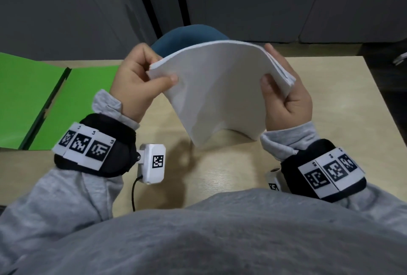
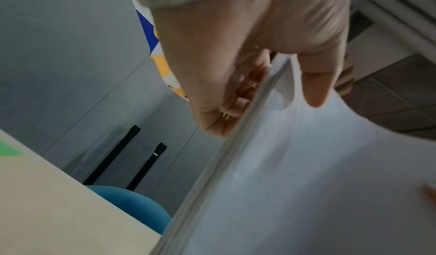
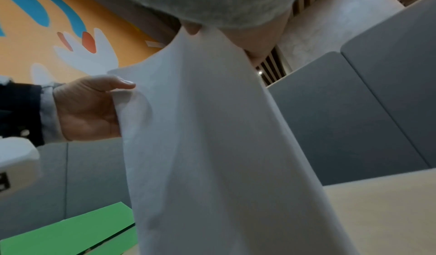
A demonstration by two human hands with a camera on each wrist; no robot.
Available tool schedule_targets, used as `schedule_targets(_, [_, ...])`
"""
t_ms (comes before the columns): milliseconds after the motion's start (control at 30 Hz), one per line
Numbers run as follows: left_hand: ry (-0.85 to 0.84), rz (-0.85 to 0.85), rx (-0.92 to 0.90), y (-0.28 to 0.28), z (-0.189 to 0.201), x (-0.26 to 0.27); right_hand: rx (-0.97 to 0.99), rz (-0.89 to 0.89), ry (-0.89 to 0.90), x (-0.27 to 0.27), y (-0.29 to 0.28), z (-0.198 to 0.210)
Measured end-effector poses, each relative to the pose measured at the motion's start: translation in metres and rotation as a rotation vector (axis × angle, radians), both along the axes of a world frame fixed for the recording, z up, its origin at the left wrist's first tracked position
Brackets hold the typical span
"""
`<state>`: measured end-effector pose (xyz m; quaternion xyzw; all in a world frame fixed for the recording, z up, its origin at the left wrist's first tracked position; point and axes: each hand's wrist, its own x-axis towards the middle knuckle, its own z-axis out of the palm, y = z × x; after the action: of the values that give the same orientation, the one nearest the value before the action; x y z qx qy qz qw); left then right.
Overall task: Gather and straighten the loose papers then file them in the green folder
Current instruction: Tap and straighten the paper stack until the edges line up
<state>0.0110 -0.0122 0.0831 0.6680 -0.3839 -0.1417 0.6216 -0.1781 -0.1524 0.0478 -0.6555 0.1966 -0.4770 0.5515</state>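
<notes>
Now both hands grip the papers (image 1: 220, 89) mid-frame: left hand (image 1: 136, 83) and right hand (image 1: 288, 98) pinch opposite edges. Sheets at the right edge look fanned; best loosen the fingers slightly and tap the lower edge on the tabletop (image 1: 330, 120) before moving to the green folder (image 1: 26, 98), far left.

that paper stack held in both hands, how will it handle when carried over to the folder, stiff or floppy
Likely floppy: the paper stack arches between the left hand and right hand. Sheets fan at the right edge, so they may slide apart. It probably needs both hands.

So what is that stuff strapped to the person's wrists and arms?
Grey sleeves cover both arms. Each wrist wears a black band carrying white cards printed with black square codes. A small white camera box with its own code hangs off the left band, trailing a black cable.
</notes>
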Motion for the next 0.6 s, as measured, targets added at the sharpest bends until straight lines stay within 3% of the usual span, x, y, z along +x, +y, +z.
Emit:
schedule_targets(133, [0.100, -0.062, 0.082, -0.005, -0.009, -0.006, 0.048, 0.002, 0.099, 0.004, 0.002, -0.008])
schedule_targets(333, [-0.062, 0.048, 0.091, -0.016, -0.004, -0.012, 0.021, -0.004, 0.101, 0.005, 0.004, -0.005])
schedule_targets(500, [-0.028, -0.046, 0.141, -0.009, -0.008, -0.013, 0.017, -0.014, 0.115, 0.006, 0.002, -0.006])
schedule_targets(600, [-0.028, 0.077, 0.204, -0.010, -0.009, -0.019, 0.035, -0.040, 0.163, 0.008, 0.003, -0.007])
